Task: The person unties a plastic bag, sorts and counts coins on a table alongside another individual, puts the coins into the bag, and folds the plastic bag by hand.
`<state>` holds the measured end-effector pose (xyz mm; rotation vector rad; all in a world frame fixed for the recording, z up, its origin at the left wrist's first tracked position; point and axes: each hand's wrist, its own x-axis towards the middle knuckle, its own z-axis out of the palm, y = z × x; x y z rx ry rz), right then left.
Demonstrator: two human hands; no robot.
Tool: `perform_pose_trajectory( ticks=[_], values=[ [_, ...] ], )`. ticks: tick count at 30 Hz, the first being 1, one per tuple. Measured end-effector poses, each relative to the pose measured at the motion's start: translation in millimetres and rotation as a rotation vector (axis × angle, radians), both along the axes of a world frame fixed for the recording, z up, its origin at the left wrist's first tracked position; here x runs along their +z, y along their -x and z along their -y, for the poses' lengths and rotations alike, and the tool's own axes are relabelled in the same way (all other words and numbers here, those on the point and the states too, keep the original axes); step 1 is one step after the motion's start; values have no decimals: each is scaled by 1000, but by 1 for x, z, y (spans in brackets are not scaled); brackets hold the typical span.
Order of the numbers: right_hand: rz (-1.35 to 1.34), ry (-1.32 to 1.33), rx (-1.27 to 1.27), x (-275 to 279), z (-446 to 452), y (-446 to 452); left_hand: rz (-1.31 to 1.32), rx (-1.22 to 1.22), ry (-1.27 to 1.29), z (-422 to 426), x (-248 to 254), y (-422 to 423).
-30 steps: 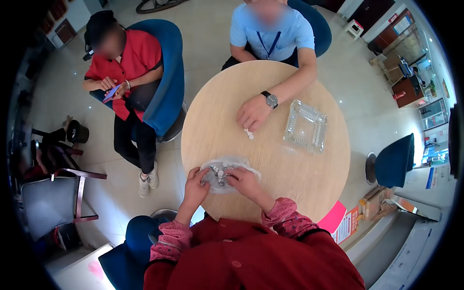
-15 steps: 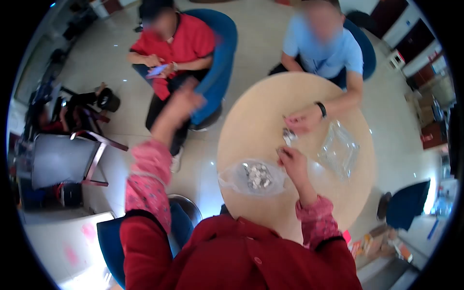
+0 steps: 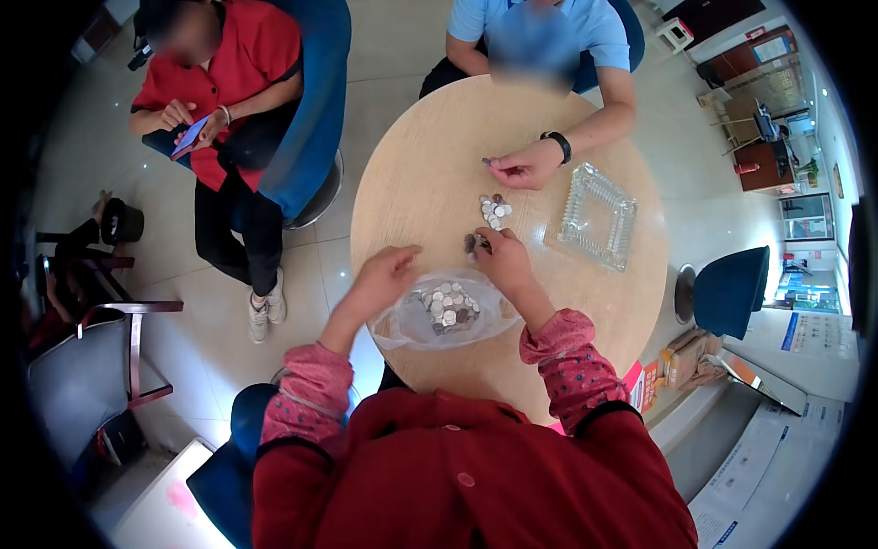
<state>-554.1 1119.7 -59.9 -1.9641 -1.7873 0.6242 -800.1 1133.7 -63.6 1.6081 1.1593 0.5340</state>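
Note:
A clear plastic bag [image 3: 391,326] lies spread on the table in front of me, with a heap of silvery coins [image 3: 448,305] on it. My left hand [image 3: 382,277] hovers at the bag's left edge, fingers apart and holding nothing. Just beyond the bag, my right hand [image 3: 505,262] has its fingers closed around some coins; a few darker coins [image 3: 470,244] show at the fingertips. Past them is a small pile of loose coins [image 3: 495,212] on the wood. Across from me, a co-worker's hand [image 3: 529,166] pinches a single coin [image 3: 487,162].
A square glass ashtray [image 3: 596,217] sits on the right of the round wooden table [image 3: 412,156]. The co-worker in light blue leans at the far edge. Another person in red sits at left with a phone [image 3: 189,135]. A blue chair [image 3: 732,291] stands at right.
My left hand has come down from the raised position at left to the bag. My right hand stays by the coins. The whole view has shifted, and the co-worker's hand is farther from mine.

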Motion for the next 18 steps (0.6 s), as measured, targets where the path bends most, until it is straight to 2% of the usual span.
perform_pose_trajectory(
  ticks=[3, 5, 9, 12, 14, 15, 17, 18],
  values=[
    [-40, -10, 2, 12, 5, 1, -52, -55, -129, 13, 3, -20],
    [-226, -55, -38, 14, 14, -3, -105, -44, -292, 18, 2, -27],
    [-275, -5, -157, 13, 39, -16, -142, -89, -237, 29, 9, -35],
    [-418, 118, -167, 21, 60, -20, -173, -70, -286, 38, 12, -40],
    [-511, 58, -52, 27, 75, -17, -241, -73, -322, 45, 13, -42],
    [-523, 64, -54, 31, 82, -15, -253, -76, -316, 49, 13, -43],
    [-283, 12, 8, 38, 90, -12, -288, -55, -305, 52, 11, -46],
    [-291, 14, 6, 31, 93, -13, -295, -59, -303, 53, 11, -46]
  ],
)
